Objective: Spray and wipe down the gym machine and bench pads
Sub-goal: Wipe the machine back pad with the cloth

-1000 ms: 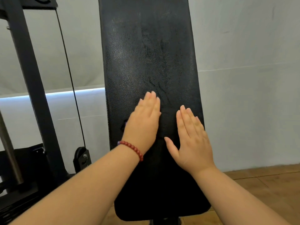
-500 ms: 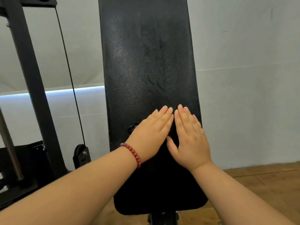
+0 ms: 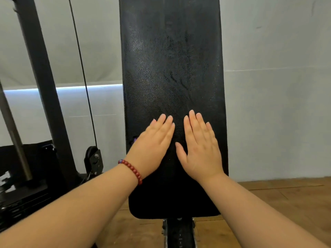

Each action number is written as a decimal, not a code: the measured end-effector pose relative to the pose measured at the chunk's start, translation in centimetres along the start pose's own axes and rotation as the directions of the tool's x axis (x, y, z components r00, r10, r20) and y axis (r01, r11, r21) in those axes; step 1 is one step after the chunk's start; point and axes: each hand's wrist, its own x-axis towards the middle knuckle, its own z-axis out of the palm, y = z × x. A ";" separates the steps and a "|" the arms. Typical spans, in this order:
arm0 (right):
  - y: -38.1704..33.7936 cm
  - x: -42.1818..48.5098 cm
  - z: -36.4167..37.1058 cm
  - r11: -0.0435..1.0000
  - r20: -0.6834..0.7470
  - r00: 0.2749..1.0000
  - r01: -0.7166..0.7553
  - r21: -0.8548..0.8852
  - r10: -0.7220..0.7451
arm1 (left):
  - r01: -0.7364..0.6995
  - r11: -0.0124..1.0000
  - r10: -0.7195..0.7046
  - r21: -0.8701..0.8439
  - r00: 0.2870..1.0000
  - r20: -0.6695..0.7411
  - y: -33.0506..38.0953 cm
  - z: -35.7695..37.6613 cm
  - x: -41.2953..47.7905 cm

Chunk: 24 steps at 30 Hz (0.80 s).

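The left hand (image 3: 154, 144) and right hand (image 3: 200, 147) press flat, side by side, on the black bench pad (image 3: 170, 59).

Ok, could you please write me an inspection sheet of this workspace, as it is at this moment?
Surface: black bench pad, with streaky marks in its middle.
Job's things: no spray bottle or cloth seen; a small purple bit shows at the left hand's edge, and I cannot tell what it is.
Clutter: nothing seen.
Grips: left hand and right hand lie flat on the pad, side by side, fingers straight; red bead bracelet on the left wrist.
Cables: thin black cable runs down to a pulley left of the pad.
Surroundings: dark machine frame, grey wall, wood floor.
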 end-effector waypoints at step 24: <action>-0.8 -0.8 0.1 0.997 0.019 0.999 -0.028 -0.075 0.030 | 0.199 0.980 -0.200 -0.031 0.979 -0.040 -3.1 -0.7 -0.2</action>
